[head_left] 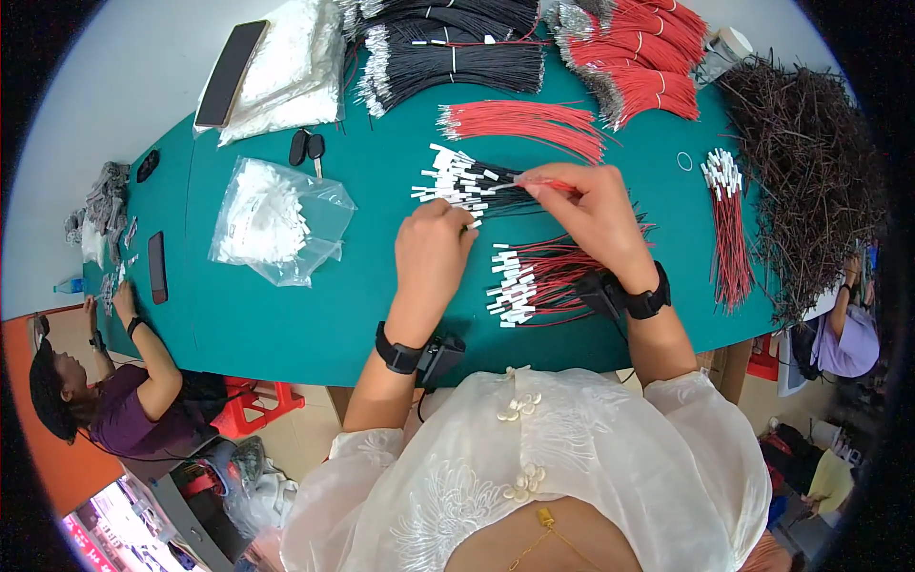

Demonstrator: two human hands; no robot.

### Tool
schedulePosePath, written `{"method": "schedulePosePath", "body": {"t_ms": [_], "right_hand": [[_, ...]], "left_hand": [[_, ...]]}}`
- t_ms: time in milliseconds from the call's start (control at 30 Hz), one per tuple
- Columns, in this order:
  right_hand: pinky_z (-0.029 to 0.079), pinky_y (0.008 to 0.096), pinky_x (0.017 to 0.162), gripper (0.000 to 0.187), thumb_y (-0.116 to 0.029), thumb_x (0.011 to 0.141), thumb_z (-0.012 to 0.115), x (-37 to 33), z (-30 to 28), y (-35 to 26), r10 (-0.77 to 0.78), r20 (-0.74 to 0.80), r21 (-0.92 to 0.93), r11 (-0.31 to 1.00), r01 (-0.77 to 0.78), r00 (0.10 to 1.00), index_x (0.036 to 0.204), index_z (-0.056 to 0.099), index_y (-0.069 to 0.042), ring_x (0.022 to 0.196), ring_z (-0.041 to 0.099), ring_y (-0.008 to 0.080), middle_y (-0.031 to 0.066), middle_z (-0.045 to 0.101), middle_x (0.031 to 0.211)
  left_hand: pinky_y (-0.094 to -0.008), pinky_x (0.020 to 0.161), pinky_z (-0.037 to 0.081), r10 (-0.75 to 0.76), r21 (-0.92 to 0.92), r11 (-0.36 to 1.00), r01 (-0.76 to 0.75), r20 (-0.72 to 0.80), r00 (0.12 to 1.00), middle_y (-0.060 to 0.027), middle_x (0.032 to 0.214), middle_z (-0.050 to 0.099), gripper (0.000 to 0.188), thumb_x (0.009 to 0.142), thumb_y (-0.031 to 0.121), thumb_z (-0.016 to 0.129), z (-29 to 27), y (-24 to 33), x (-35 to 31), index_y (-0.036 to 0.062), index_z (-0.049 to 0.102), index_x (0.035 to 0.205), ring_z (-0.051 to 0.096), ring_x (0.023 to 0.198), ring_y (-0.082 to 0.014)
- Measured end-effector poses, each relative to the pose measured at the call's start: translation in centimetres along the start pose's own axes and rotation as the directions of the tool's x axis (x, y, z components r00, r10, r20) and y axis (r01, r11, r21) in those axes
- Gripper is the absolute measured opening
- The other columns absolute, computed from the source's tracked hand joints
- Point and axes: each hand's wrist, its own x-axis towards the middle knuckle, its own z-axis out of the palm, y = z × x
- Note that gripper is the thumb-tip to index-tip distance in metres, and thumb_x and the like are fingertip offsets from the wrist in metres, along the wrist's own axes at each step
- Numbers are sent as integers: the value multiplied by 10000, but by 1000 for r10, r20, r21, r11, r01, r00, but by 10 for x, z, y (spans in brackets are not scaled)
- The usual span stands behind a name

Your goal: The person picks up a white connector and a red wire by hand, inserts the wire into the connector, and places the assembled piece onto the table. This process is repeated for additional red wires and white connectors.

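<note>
On the green table lies a pile of black wires with white plug connectors (456,181). At its near edge my left hand (431,243) is closed, with a small white connector (475,224) at its fingertips. My right hand (593,212) hovers over the black wires, its thumb and forefinger pinched on a thin red wire (560,185) whose tip points left toward the pile. Nearer to me, below my right hand, is a bunch of red and black wires with white connectors (515,286). Loose red wires (519,124) lie beyond the pile.
Bundled black wires (457,67) and red wires (639,71) line the back. Left are a bag of white connectors (262,224), keys (310,148) and a phone (233,71). Right are a finished-looking wire bunch (729,229) and a dark wire heap (801,172). A co-worker (143,391) sits left.
</note>
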Motion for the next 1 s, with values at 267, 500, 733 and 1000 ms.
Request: {"method": "schedulePosePath", "body": {"t_ms": [267,500,733,1000], "right_hand": [[444,201,577,145,-56,877,702,1,3,-11,79,48,99,992,-83,996,994,727,26,662,557,29,50,734,854],[373,178,540,145,-43,844,740,1,12,-15,16,-80,324,946,11,997,977,738,14,628,482,7,10,714,827],[334,160,527,121,-35,832,749,1,10,-28,40,-93,250,968,-15,995,941,731,12,628,455,-23,-10,705,813],[330,160,522,115,-33,828,749,0,10,-31,11,-112,260,965,18,994,930,723,12,628,451,-26,-5,707,812]], "left_hand": [[-289,652,523,-135,-402,908,122,-4,991,-90,839,701,136,813,14,721,-10,10,4,8,679,943,681,731,-200],[-241,685,527,-267,-919,353,176,81,960,-88,885,714,121,880,10,695,-35,30,11,-23,676,995,677,803,-121],[-246,709,528,-297,-942,292,164,74,952,-96,884,715,130,896,33,678,-37,31,11,-27,684,1012,672,779,-137],[-239,720,519,-295,-942,285,179,91,951,-96,885,713,143,910,58,668,-37,30,11,-25,688,1025,660,782,-130]]}}
